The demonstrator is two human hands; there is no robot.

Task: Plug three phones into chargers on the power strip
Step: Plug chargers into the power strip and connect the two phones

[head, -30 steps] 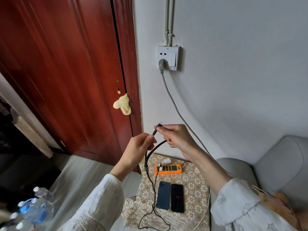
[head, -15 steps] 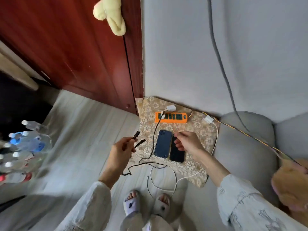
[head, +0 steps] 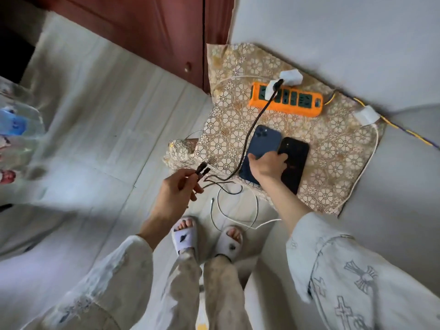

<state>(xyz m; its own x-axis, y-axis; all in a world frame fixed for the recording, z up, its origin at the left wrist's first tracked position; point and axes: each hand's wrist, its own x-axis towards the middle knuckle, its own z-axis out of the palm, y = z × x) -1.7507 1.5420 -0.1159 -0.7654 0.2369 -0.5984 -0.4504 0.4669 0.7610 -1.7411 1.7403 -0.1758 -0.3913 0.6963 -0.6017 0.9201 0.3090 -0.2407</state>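
Our right hand (head: 267, 166) is down on the blue phone (head: 262, 148), fingers curled over its near half, on the table. Phone's long axis runs toward the power strip (head: 285, 101). Left hand (head: 177, 195) pinches the dark cable's plugs (head: 202, 168), just left of the phone's near end: short reach.

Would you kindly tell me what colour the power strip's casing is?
The power strip has an orange casing with dark green socket faces, seen clearly in the head view.
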